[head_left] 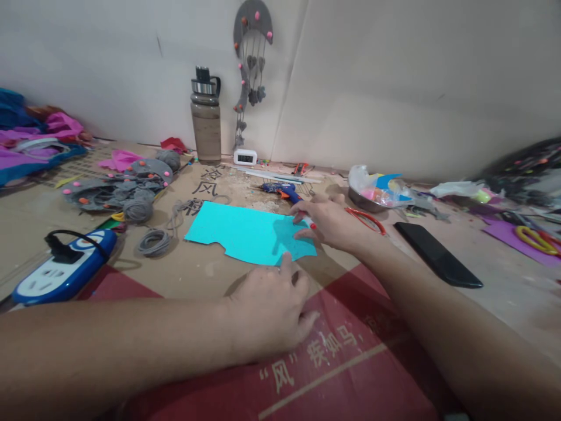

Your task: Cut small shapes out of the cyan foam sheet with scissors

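Observation:
A turquoise foam sheet [245, 233] with a cut-out lower edge lies flat on the cardboard-covered table. My left hand [269, 304] rests palm down on the cardboard just in front of it, its thumb touching the sheet's near edge and its fingers loosely curled. My right hand [328, 221] lies on the sheet's right end, fingers pinched round a small white pen or marker with a red tip [309, 222], which touches the sheet.
A blue glue gun [280, 189], red scissors [367, 217], a metal bowl of scraps [372, 193] and a black phone [437, 254] lie to the right. At left are a blue power strip [65, 268], grey yarn [139, 209] and grey felt pieces. A water bottle [205, 117] stands by the wall.

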A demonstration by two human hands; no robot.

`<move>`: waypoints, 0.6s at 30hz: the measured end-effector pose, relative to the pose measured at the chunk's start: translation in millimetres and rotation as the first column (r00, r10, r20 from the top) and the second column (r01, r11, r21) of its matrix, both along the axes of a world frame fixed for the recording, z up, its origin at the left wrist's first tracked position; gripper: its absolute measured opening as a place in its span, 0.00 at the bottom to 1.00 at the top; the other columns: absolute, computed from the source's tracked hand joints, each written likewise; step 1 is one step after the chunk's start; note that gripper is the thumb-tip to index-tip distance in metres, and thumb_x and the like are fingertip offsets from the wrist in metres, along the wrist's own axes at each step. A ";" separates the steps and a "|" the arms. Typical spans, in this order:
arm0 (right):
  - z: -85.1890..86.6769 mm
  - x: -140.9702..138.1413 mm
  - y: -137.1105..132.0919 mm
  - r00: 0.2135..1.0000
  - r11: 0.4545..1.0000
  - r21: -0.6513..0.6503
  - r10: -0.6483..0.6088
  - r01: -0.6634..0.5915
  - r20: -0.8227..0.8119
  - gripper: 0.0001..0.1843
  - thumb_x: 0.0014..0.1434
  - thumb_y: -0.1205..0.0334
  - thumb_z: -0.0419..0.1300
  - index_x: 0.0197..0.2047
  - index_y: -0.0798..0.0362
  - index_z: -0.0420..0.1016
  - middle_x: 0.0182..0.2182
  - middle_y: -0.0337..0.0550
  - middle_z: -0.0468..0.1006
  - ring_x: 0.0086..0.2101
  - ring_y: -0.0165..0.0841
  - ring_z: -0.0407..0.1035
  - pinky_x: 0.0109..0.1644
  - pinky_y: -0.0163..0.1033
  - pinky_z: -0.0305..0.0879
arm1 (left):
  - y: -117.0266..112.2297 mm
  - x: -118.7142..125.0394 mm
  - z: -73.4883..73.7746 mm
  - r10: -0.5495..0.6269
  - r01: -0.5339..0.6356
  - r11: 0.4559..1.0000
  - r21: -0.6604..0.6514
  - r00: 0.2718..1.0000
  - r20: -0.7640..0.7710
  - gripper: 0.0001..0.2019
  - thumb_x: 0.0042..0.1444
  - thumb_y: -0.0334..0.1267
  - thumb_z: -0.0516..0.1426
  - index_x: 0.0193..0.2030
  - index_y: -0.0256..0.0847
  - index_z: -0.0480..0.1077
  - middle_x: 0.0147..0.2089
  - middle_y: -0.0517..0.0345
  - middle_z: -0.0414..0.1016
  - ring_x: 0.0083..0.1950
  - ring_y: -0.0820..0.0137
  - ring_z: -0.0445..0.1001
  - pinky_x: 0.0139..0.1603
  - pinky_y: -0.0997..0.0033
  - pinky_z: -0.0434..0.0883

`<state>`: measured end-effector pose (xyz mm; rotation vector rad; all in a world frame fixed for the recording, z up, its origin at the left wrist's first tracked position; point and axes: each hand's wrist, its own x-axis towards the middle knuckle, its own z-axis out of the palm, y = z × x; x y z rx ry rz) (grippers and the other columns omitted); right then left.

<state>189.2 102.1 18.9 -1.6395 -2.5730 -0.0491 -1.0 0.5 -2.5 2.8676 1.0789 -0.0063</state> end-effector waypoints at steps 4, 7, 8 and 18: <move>-1.6 -0.2 0.8 1.000 1.000 -0.011 -0.022 0.022 0.022 0.21 0.56 0.58 0.74 0.52 0.49 0.78 0.47 0.48 0.83 0.52 0.48 0.73 0.55 0.51 0.58 | 0.8 -1.4 -4.2 -0.044 0.040 0.996 0.075 0.998 0.043 0.29 0.70 0.53 0.45 0.59 0.30 0.72 0.63 0.24 0.73 0.62 0.40 0.74 0.60 0.28 0.66; -1.4 -1.1 0.5 0.999 1.000 -0.012 -0.025 0.025 0.029 0.21 0.56 0.58 0.73 0.52 0.49 0.78 0.47 0.48 0.83 0.53 0.49 0.73 0.56 0.53 0.58 | 1.7 -1.9 -6.2 -0.033 0.029 0.997 0.073 0.998 0.049 0.30 0.69 0.54 0.46 0.61 0.30 0.72 0.65 0.24 0.71 0.60 0.42 0.76 0.63 0.26 0.63; -0.9 -1.6 0.2 0.999 1.000 -0.013 -0.027 0.027 0.031 0.21 0.56 0.57 0.73 0.52 0.49 0.78 0.47 0.49 0.83 0.53 0.50 0.73 0.56 0.53 0.59 | 1.9 -1.9 -6.7 -0.033 0.030 0.997 0.068 0.999 0.044 0.30 0.69 0.54 0.46 0.62 0.30 0.72 0.66 0.24 0.70 0.61 0.42 0.75 0.63 0.26 0.62; 9.1 3.1 -2.6 0.998 1.000 -0.024 0.007 -0.009 -0.061 0.17 0.59 0.59 0.71 0.51 0.50 0.77 0.47 0.44 0.84 0.51 0.45 0.73 0.53 0.48 0.58 | 2.2 -1.2 -9.4 -0.045 0.042 0.997 0.058 0.998 0.052 0.31 0.69 0.53 0.46 0.64 0.29 0.71 0.66 0.23 0.70 0.63 0.40 0.74 0.64 0.25 0.63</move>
